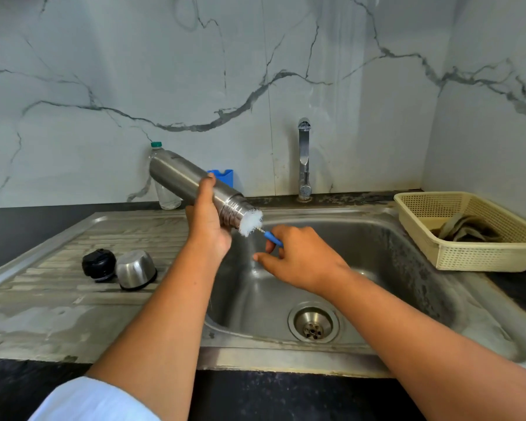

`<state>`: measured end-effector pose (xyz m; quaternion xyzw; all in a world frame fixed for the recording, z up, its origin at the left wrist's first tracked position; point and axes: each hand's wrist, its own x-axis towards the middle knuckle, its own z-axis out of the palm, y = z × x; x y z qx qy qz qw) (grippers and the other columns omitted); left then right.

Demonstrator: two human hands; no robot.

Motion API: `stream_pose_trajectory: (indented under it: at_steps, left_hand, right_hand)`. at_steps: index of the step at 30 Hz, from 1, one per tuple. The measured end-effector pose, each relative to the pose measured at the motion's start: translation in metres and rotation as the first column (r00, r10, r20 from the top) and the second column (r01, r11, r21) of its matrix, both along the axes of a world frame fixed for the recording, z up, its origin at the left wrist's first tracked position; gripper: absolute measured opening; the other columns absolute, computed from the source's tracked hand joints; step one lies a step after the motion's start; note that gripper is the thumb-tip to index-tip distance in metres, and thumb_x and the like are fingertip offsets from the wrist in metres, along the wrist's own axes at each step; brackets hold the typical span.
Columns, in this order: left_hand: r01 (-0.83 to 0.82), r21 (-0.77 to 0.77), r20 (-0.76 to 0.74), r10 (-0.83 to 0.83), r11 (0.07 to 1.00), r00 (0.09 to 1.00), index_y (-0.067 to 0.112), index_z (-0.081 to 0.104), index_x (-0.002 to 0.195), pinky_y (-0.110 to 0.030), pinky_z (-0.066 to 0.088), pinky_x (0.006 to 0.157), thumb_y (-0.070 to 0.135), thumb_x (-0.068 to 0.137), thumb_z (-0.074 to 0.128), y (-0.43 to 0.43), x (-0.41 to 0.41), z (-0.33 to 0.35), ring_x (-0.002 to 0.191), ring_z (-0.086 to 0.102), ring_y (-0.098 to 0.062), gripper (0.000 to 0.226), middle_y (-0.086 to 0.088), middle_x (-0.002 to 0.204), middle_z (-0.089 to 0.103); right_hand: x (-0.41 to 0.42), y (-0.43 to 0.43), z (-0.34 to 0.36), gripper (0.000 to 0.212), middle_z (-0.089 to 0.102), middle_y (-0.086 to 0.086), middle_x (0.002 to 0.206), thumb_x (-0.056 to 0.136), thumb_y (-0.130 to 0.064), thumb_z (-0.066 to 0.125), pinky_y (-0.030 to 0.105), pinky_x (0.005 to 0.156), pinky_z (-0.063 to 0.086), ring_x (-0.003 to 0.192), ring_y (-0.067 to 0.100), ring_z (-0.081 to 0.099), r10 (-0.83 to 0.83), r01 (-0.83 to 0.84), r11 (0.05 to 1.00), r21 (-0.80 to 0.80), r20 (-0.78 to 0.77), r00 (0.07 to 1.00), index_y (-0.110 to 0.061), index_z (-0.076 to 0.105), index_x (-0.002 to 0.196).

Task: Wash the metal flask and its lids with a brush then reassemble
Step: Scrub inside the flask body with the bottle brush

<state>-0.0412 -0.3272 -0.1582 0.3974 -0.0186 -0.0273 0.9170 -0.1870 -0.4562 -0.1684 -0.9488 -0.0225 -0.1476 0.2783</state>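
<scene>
Head view, looking down at a steel kitchen sink (pixel 407 238) set against a veined marble wall. No brand, label or readable writing anywhere, neither on the flask nor on the bottle.

One metal flask (pixel 192 185), held above the sink's left rim near the middle of the frame, tilted with its base up toward 10 o'clock and its open threaded mouth down toward 4 o'clock. Left hand (pixel 208 226) wrapped around the flask body, thumb on top. One bottle brush (pixel 251 222), white bristles bunched at and inside the flask mouth, twisted wire leading to a blue handle. Right hand (pixel 298 259) at 4 o'clock of the mouth, pinching that handle between thumb and fingers, index finger extended.

Two lids on the ribbed draining board at 8 o'clock of the flask, touching side by side: one black inner lid (pixel 98 265), one steel cup lid (pixel 135 269) resting mouth down.

One clear plastic bottle (pixel 164 189) with a green cap, standing behind the flask at the wall. One blue holder (pixel 223 176) just beside it, partly hidden. One chrome tap (pixel 304 159) at 12 o'clock of the basin. One round drain (pixel 313 326) at 6 o'clock of the basin. One cream plastic basket (pixel 431 241) at 3 o'clock, with a crumpled grey cloth (pixel 465 230) inside.
</scene>
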Motion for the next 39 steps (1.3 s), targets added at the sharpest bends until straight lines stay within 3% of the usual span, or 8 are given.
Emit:
stream_pose_trajectory:
  at_steps: [6,9,13,18,28,32,35,39]
  left_hand:
    - [0.159,0.040,0.105,-0.163,0.986,0.981,0.007,0.058,0.130,-0.038,0.060,0.072,0.045,0.075,0.083,-0.003,-0.011,0.000,0.084,0.070,-0.027,0.072,-0.016,0.101,0.068]
    - [0.138,-0.038,0.107,-0.133,0.990,0.985,0.008,0.057,0.128,-0.036,0.060,0.067,0.043,0.085,0.076,0.003,-0.006,0.006,0.077,0.071,-0.024,0.059,-0.013,0.092,0.069]
    - [0.184,0.103,0.086,-0.193,0.978,0.977,0.008,0.056,0.130,-0.037,0.060,0.071,0.042,0.086,0.076,-0.015,-0.020,-0.007,0.078,0.070,-0.025,0.059,-0.015,0.092,0.068]
    - [0.144,-0.041,0.085,-0.141,0.989,0.986,0.009,0.055,0.132,-0.037,0.061,0.069,0.044,0.088,0.073,0.000,-0.013,0.004,0.079,0.070,-0.025,0.059,-0.015,0.092,0.069]
    - [0.117,0.349,0.034,-0.138,0.930,0.990,0.018,0.062,0.122,-0.034,0.056,0.087,0.066,0.087,0.065,-0.019,-0.033,0.002,0.103,0.071,-0.020,0.059,-0.007,0.113,0.075]
    - [0.136,0.198,-0.052,-0.129,0.971,0.990,0.011,0.059,0.116,-0.043,0.060,0.090,0.041,0.095,0.070,-0.027,-0.039,0.007,0.106,0.071,-0.027,0.038,-0.016,0.117,0.072]
    - [0.214,0.034,-0.048,-0.213,0.976,0.976,0.011,0.059,0.120,-0.055,0.056,0.099,0.050,0.088,0.075,-0.024,-0.041,0.012,0.110,0.071,-0.033,0.052,-0.018,0.118,0.072]
    - [0.151,-0.095,-0.043,-0.156,0.984,0.987,0.011,0.060,0.129,-0.047,0.063,0.085,0.056,0.071,0.086,-0.017,-0.037,0.011,0.090,0.075,-0.028,0.078,-0.013,0.108,0.074]
  right_hand:
    - [0.004,0.007,0.000,0.028,0.063,-0.003,0.073,0.085,-0.042,0.077,0.028,0.063,0.051,0.064,0.013,0.060,0.026,-0.025,0.983,0.182,-0.006,1.000,-0.023,0.058,0.087]
    - [0.000,-0.003,0.001,0.025,0.061,-0.005,0.072,0.087,-0.038,0.076,0.028,0.063,0.051,0.064,0.010,0.058,0.051,-0.048,0.989,0.140,-0.020,0.999,-0.023,0.057,0.081]
    - [0.005,0.002,0.000,0.025,0.063,-0.003,0.078,0.085,-0.035,0.078,0.027,0.061,0.047,0.066,0.012,0.059,0.029,-0.024,0.989,0.148,-0.026,0.999,-0.024,0.056,0.083]
    - [-0.003,-0.009,0.004,0.023,0.056,-0.006,0.068,0.087,-0.031,0.075,0.024,0.056,0.043,0.057,0.008,0.049,0.065,-0.063,0.994,0.087,-0.020,0.998,-0.018,0.057,0.081]
    - [0.004,-0.014,0.002,0.018,0.064,0.005,0.089,0.099,-0.029,0.053,0.038,0.063,0.053,0.076,0.027,0.062,-0.242,0.248,0.969,-0.019,0.144,0.959,-0.019,0.061,0.112]
    - [0.004,-0.017,-0.001,0.027,0.058,0.005,0.082,0.102,-0.029,0.047,0.036,0.060,0.045,0.071,0.029,0.055,-0.310,0.348,0.920,-0.178,0.210,0.927,-0.019,0.057,0.124]
    - [0.003,-0.013,0.000,0.028,0.063,0.008,0.085,0.102,-0.031,0.044,0.036,0.059,0.042,0.069,0.030,0.053,-0.272,0.315,0.930,-0.189,0.224,0.936,-0.018,0.056,0.124]
    - [-0.001,0.008,0.002,0.030,0.068,0.012,0.094,0.103,-0.039,0.039,0.038,0.062,0.046,0.075,0.034,0.060,-0.122,0.157,0.968,-0.197,0.179,0.976,-0.018,0.057,0.115]
